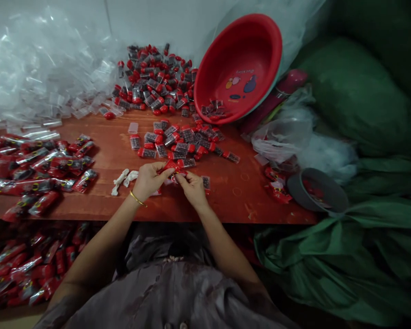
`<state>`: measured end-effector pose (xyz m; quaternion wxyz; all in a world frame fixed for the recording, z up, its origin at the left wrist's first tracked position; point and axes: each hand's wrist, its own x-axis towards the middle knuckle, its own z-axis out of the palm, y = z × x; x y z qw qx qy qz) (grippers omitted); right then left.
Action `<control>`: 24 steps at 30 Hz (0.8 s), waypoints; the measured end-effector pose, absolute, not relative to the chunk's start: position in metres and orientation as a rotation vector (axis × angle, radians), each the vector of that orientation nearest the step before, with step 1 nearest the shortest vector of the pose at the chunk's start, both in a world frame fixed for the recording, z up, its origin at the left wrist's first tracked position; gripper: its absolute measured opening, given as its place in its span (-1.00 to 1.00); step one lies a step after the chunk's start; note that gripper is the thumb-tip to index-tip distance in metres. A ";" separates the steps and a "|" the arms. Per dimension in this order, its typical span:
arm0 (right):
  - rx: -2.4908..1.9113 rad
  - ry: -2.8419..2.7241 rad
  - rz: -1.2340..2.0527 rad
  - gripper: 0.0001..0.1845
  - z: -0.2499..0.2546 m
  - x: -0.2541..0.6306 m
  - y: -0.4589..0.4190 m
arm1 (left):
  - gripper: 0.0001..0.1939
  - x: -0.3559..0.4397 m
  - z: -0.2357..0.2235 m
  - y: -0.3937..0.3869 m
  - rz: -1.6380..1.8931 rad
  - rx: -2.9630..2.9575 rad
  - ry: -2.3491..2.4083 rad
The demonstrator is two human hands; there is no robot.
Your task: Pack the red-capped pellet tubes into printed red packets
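My left hand (150,180), with a gold bangle (137,199) at the wrist, pinches a small red printed wrapper (171,165). My right hand (193,188) meets it from the other side, thumb and fingers closed on the wrapper's lower edge. Fingers partly hide what lies between the hands. Just beyond them are small clear containers with red caps and dark contents (186,135). One such container (206,183) lies beside my right hand. Left of my left hand are two crumpled white finger-shaped pieces (119,182).
Packed red pouches (37,164) heap on the left of the wooden table (106,151), with more below. Clear plastic sleeves (48,59) pile behind. A red basin (239,68) leans at the back. Rightward stand a grey bowl (299,189) and green sacks (356,91).
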<state>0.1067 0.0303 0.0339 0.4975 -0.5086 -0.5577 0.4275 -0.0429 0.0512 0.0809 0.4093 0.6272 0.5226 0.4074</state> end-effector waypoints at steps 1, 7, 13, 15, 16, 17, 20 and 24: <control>-1.270 -1.344 0.983 -0.66 0.036 0.107 0.026 | -0.76 -0.040 0.080 0.048 1.032 1.564 1.329; -1.398 -1.333 0.757 -0.60 0.036 0.105 0.010 | -0.70 -0.015 0.064 0.025 1.168 1.082 1.214; -1.375 -1.288 0.799 -0.67 0.029 0.100 0.000 | -0.60 -0.004 0.067 0.006 1.200 0.581 1.106; -1.409 -1.330 0.804 -0.65 0.028 0.096 -0.005 | -0.59 -0.003 0.071 0.006 1.193 0.560 1.112; -1.423 -1.359 0.808 -0.65 0.028 0.096 -0.007 | -0.59 -0.003 0.072 0.007 1.183 0.577 1.125; -1.425 -1.391 0.812 -0.65 0.029 0.099 -0.008 | -0.58 -0.004 0.073 0.008 1.180 0.599 1.144; -1.375 -1.478 0.841 -0.69 0.036 0.126 -0.004 | -0.57 -0.008 0.073 0.013 1.180 0.627 1.195; -1.425 -1.946 0.585 -0.56 0.047 0.196 0.013 | -0.56 -0.013 0.069 0.018 1.160 0.559 1.196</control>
